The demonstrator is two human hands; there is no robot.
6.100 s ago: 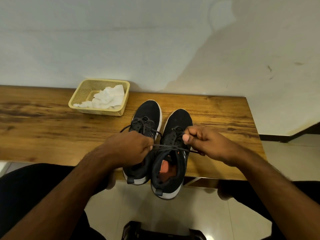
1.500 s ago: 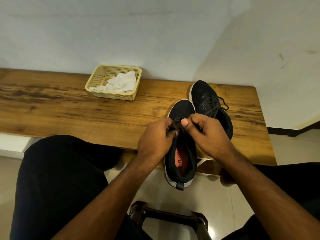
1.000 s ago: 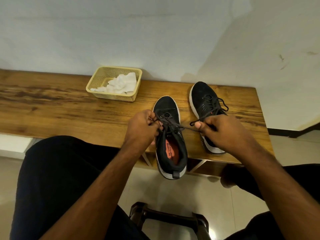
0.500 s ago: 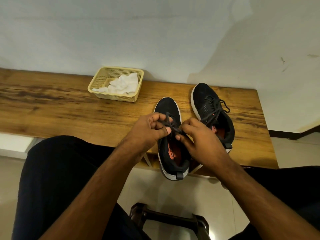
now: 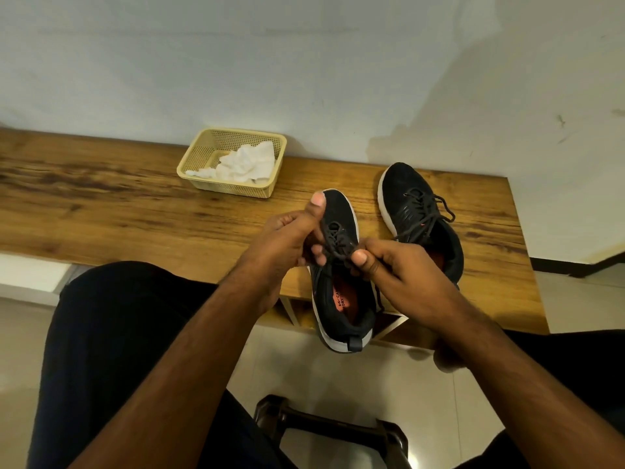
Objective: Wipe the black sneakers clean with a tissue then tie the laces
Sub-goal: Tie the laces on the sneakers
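Over bench [image 5: 135,211], both hands' fingers [image 5: 363,257] pinch sneaker laces [image 5: 338,240].

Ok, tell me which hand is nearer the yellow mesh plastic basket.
Left. The left hand works the near sneaker's laces, just right of and in front of the yellow mesh plastic basket. The right hand pinches the same laces farther right.

Black sneakers [image 5: 341,265] with white soles, orange insoles; yellow basket [image 5: 233,187]; white tissue [image 5: 247,162].
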